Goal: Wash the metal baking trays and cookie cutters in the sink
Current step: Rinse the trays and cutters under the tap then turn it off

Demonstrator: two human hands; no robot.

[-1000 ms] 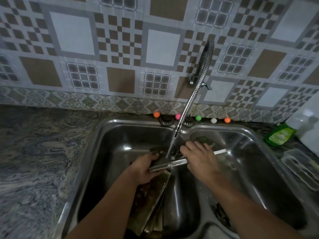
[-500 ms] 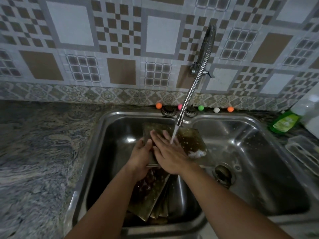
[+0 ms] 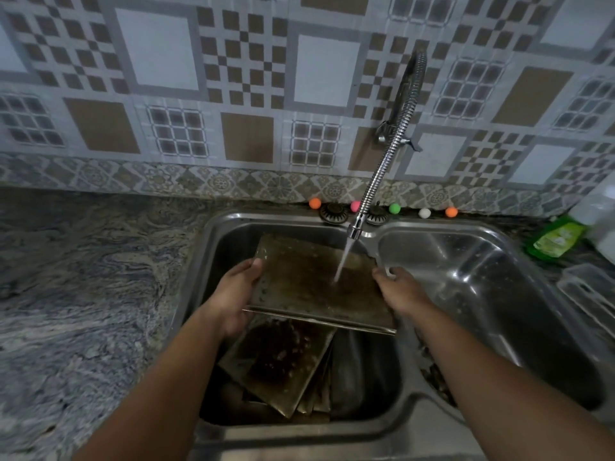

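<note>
A stained metal baking tray (image 3: 309,281) is held flat over the left basin of the steel sink (image 3: 213,247). My left hand (image 3: 234,294) grips its left edge, and my right hand (image 3: 401,289) grips its right edge. Water from the flexible tap (image 3: 379,174) runs onto the tray's middle. Below it, more dirty trays (image 3: 283,364) lean stacked in the left basin. No cookie cutters can be made out.
The right basin (image 3: 482,287) sits beside my right hand. A green dish soap bottle (image 3: 555,241) and a clear plastic container (image 3: 592,291) are on the right counter. Small coloured balls (image 3: 394,208) line the sink's back rim. Granite counter (image 3: 83,277) spreads left.
My right hand has left the tray's surface, where it was rubbing, and now holds the right edge. The tray has been laid flatter and wider under the running water.
</note>
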